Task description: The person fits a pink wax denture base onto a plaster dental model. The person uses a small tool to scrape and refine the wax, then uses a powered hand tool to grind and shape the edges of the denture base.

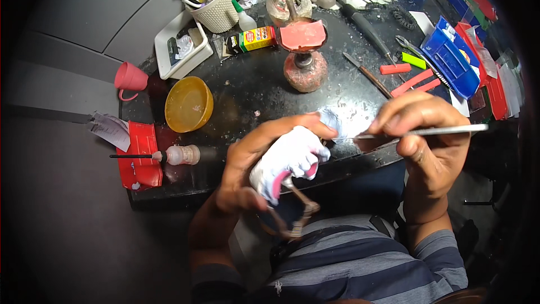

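My left hand [239,155] is wrapped around a white plaster dental cast [295,149] with pink wax along its edge, held above the near edge of the bench. From the cast's lower side hangs a brassy metal articulator frame [306,209]. To the right, my right hand [436,132] pinches a slim metal carving tool [450,130] between thumb and fingers. The tool lies nearly level, its thin end pointing left toward the cast. Whether its tip touches the cast or my left fingertips I cannot tell.
Beyond my hands stands a burner [305,73] topped by a pink wax sheet [302,35]. A wooden-handled knife [368,75], pink wax strips [413,83] and blue bins [450,59] lie right. An amber bowl [189,104], pink mug [131,76] and small bottle with brush [183,155] are left.
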`<state>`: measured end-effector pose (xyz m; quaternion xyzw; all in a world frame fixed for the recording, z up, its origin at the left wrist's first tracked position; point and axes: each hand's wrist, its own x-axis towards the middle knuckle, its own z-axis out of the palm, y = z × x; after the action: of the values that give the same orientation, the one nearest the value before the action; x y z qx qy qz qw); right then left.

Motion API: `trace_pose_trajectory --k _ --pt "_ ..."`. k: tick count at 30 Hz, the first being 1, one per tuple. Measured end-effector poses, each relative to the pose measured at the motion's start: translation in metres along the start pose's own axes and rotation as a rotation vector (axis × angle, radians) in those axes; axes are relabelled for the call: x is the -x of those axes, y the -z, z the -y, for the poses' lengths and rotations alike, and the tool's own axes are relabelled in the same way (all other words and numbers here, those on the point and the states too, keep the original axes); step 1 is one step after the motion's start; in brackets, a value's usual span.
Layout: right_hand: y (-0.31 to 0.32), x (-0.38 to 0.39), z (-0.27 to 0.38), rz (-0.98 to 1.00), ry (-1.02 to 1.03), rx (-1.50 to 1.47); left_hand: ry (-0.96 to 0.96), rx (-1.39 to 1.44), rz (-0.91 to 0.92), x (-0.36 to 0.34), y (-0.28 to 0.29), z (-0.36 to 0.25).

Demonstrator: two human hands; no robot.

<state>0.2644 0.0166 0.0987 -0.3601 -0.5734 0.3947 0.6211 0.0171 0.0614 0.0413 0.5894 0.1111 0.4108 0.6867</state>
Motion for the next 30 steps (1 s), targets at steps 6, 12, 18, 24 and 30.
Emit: trace_pose_trajectory --k 6,12,18,24,30 --pt "-0.015 -0.005 -0.011 0.06 -0.057 -0.042 0.169 0.466 -0.062 0.0 0.004 0.002" --pt "-0.018 0.009 -0.01 0.217 0.33 0.369 0.059 0.546 -0.099 -0.004 0.003 0.006" --pt "-0.029 0.012 -0.016 0.268 0.365 0.385 -0.028 0.615 -0.061 -0.002 0.007 0.01" --pt "-0.031 0.011 -0.023 0.243 0.487 0.388 -0.109 0.663 0.008 -0.006 0.006 0.014" --pt "-0.029 0.012 -0.023 0.238 0.492 0.379 -0.086 0.648 -0.048 -0.004 0.003 0.011"
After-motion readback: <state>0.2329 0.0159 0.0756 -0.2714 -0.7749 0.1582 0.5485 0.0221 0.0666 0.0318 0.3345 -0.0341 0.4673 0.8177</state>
